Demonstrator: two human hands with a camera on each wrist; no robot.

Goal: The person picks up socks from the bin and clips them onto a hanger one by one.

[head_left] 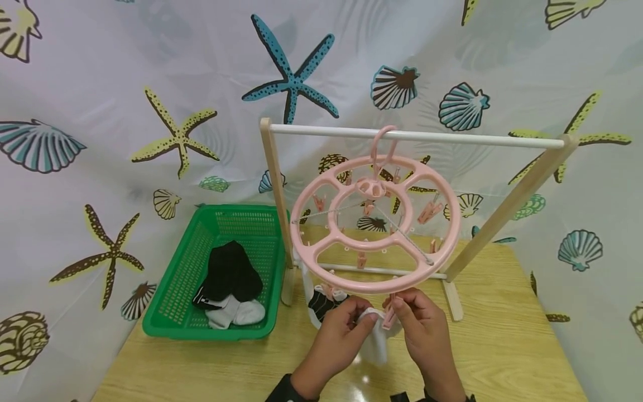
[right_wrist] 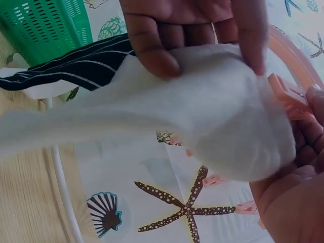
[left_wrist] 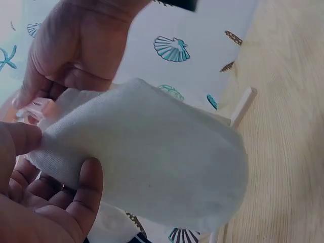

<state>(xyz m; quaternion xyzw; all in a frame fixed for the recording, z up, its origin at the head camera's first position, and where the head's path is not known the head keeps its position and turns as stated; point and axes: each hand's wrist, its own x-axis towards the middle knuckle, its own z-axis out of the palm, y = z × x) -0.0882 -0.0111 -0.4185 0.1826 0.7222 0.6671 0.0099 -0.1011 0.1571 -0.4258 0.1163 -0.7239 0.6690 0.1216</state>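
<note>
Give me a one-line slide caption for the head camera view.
Both hands, left hand and right hand, hold a white sock at a pink clip under the round pink hanger.

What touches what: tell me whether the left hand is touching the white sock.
Touching. The left wrist view shows the left hand with thumb and fingers pressed against the white sock, pinching its edge.

A light wooden table [head_left: 502, 357] is filling the lower middle of the frame. A green basket [head_left: 186, 296] is sitting on its left part, holding black and white socks [head_left: 231, 290]. A wooden rack [head_left: 452, 290] is standing on it at centre and right, just beside the basket.
</note>
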